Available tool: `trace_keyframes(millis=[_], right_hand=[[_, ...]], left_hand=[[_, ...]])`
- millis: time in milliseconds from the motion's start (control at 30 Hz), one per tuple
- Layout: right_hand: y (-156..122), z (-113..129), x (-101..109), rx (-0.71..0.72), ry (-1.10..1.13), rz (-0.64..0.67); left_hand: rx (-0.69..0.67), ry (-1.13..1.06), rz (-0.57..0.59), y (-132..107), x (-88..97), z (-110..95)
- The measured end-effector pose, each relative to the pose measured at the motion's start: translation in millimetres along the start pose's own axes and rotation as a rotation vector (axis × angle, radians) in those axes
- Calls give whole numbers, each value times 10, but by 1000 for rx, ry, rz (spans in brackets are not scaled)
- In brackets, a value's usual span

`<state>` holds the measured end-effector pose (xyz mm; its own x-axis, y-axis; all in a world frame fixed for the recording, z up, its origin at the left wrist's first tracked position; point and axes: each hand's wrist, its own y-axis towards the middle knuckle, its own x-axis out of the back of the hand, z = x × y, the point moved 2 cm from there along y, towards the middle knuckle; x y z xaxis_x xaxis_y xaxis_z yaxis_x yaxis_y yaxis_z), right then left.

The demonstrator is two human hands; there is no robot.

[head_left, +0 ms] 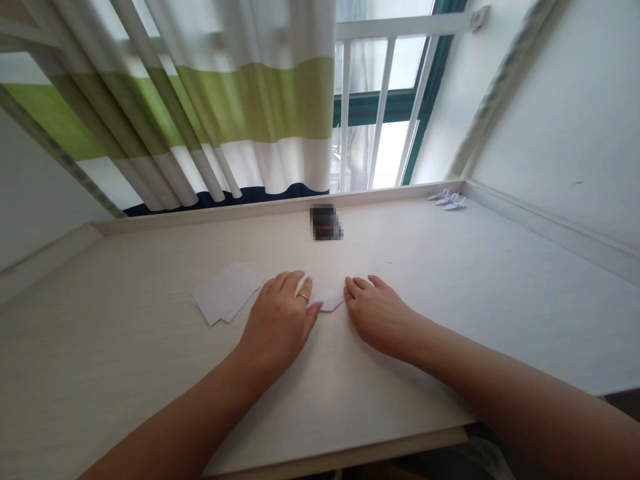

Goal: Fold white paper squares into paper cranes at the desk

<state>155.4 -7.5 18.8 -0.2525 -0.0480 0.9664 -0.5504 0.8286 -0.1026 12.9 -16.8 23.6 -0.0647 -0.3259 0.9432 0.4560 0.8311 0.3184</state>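
Both my hands rest on a pale wooden table (pixel 450 300). My left hand (pixel 280 317), with a gold ring on one finger, lies flat with fingers stretched out, pressing on the left part of a small folded white paper (pixel 330 300). My right hand (pixel 375 310) lies palm down with fingers together, its fingertips touching the paper's right edge. Only a small piece of the paper shows between the hands. Neither hand grips it.
A small stack of white paper squares (pixel 225 292) lies left of my left hand. A dark blurred object (pixel 326 223) stands near the table's back edge. Folded white paper figures (pixel 447 199) sit at the far right corner. A striped curtain (pixel 225 120) and window rails hang behind.
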Motion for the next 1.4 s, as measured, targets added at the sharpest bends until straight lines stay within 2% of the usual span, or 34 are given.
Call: trace_keyframes(millis=[67,167,300,533,633,700,767,833,867,1000,1400], right_hand=[[-4,7,7,7,4,-12],[-6,8,3,0,12,-20],[-10,-16,9,-17,29,-2],[7,-152,40,-89,103,15],[50,-195,23,-135,114,-48],[66,-181,14,-81,147,-154],[57,-118,-9,86,183,-221],[26,-39,-56,228,192,-175],[9,-12,-79,227,188,-155],[-49,33,-121,152,121,-71],[-91,-109,-44,34,0,62]], left_hand=[[-109,-73,98,0,-141,-59],[-193,-137,297,-18,-303,-124],[-185,-141,416,-36,-310,-112],[-238,-241,463,-2,-231,15],[-239,-323,487,32,-230,74],[-240,-378,501,52,-230,104],[-247,-415,504,67,-231,123],[-255,-423,497,76,-235,131],[-260,-418,493,78,-238,132],[-275,-378,486,76,-248,132],[-238,-452,550,79,-209,193]])
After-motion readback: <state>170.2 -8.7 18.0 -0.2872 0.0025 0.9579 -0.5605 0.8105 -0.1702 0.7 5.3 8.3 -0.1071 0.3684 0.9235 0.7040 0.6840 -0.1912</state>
